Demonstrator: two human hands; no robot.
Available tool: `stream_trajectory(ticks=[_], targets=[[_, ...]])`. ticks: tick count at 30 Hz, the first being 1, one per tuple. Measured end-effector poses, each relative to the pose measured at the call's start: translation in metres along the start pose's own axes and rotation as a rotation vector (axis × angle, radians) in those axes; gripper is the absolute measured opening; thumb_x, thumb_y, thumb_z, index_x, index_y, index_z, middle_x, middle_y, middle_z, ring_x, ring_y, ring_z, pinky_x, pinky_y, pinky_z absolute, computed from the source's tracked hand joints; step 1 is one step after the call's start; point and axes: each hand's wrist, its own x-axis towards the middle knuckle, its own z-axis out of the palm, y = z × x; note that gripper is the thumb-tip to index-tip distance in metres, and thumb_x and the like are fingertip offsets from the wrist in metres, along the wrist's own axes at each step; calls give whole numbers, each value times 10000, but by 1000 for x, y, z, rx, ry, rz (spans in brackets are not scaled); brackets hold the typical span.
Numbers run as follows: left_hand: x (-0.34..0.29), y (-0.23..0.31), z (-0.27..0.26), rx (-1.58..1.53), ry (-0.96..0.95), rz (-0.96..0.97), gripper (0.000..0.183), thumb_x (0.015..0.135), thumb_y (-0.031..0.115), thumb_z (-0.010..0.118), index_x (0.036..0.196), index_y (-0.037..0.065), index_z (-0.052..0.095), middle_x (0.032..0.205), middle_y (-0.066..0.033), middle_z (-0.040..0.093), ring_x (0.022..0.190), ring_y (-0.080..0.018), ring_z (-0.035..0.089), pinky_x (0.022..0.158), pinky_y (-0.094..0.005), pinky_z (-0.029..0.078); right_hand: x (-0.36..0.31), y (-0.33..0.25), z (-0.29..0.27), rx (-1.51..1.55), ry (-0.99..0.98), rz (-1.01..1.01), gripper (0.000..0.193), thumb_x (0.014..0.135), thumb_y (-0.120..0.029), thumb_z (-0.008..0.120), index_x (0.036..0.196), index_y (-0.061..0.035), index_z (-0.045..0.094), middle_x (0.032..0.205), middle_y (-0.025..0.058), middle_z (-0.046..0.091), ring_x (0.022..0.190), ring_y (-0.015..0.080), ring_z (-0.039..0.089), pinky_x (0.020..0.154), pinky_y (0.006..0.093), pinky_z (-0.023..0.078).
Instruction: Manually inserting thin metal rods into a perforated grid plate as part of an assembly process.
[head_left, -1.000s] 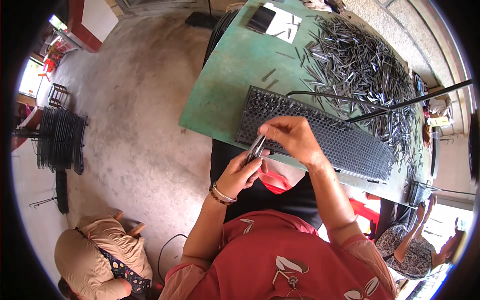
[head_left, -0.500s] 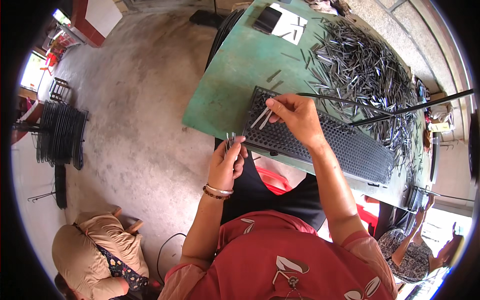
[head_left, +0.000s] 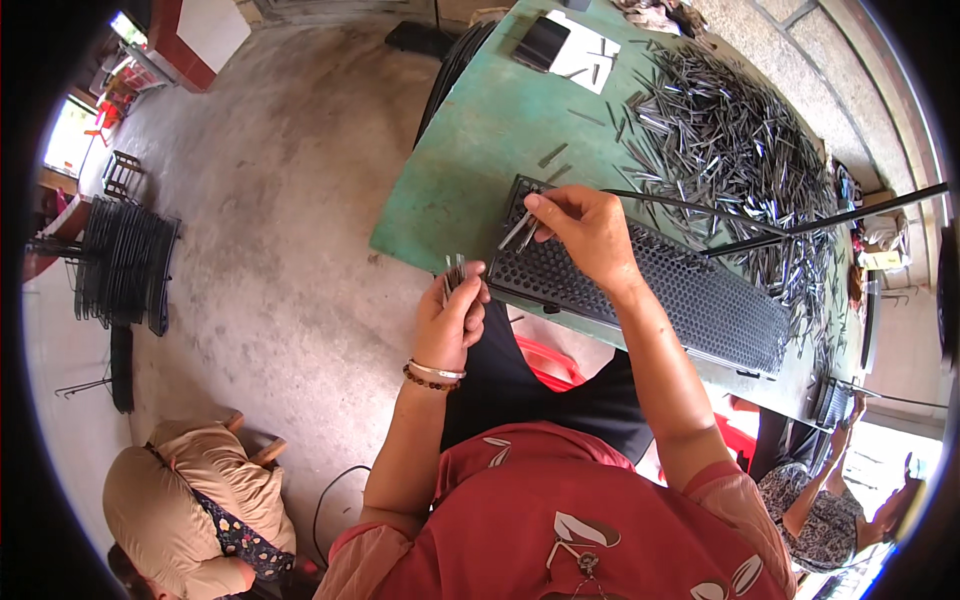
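Note:
My left hand is closed round a small bundle of thin metal strips, whose ends stick up past the thumb. It is held off the table's near edge, just left of a long black rack full of round holes. Over the rack's left end, my right hand pinches a couple of thin metal strips between thumb and fingers, their free ends slanting down to the left over the holes. Whether those ends touch the rack I cannot tell.
A big heap of dark metal strips covers the far right of the green table. Black rods cross above it. A dark phone-like slab rests by white paper. Other people sit at lower left and right.
My right hand has shifted slightly left, and the strips in it now look closer together. The left hand has moved slightly left and still holds its bundle.

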Motion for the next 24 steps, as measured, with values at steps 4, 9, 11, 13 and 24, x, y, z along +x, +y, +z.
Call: stream_trajectory(ticks=[4, 9, 11, 13, 24], targets=[[6, 8, 5, 140, -46, 59, 234, 902, 154, 597, 1094, 26, 561, 801, -10, 542, 497, -7, 370, 391, -161, 242, -5, -8, -2, 167, -147, 162, 333, 847, -284, 697, 870, 48, 683, 702, 58, 666, 596, 96, 617, 557, 220, 473], [8, 3, 11, 169, -109, 38, 165, 911, 167, 599, 993, 29, 559, 760, 1, 534, 469, -8, 362, 385, -165, 245, -10, -6, -2, 174, -186, 183, 353, 829, -312, 713, 872, 37, 687, 710, 50, 663, 601, 88, 613, 555, 212, 467], [9, 0, 12, 100, -96, 43, 137, 911, 157, 597, 972, 39, 566, 760, 0, 536, 472, -6, 367, 382, -164, 245, -11, -3, -2, 173, -179, 191, 368, 823, -326, 717, 876, 37, 687, 709, 50, 663, 604, 88, 614, 554, 211, 466], [8, -4, 12, 111, -78, 57, 146, 908, 171, 608, 965, 42, 571, 746, 5, 541, 470, -6, 366, 382, -165, 244, -13, 2, 0, 207, -164, 177, 390, 811, -345, 723, 890, 36, 690, 710, 56, 665, 606, 88, 615, 552, 211, 466], [4, -17, 22, 8, 74, 124, 148, 917, 208, 601, 938, 64, 570, 768, 1, 555, 467, -5, 376, 376, -167, 249, -24, 5, 6, 156, -31, 82, 291, 842, -250, 701, 882, 38, 690, 702, 52, 663, 600, 88, 602, 561, 219, 478]])
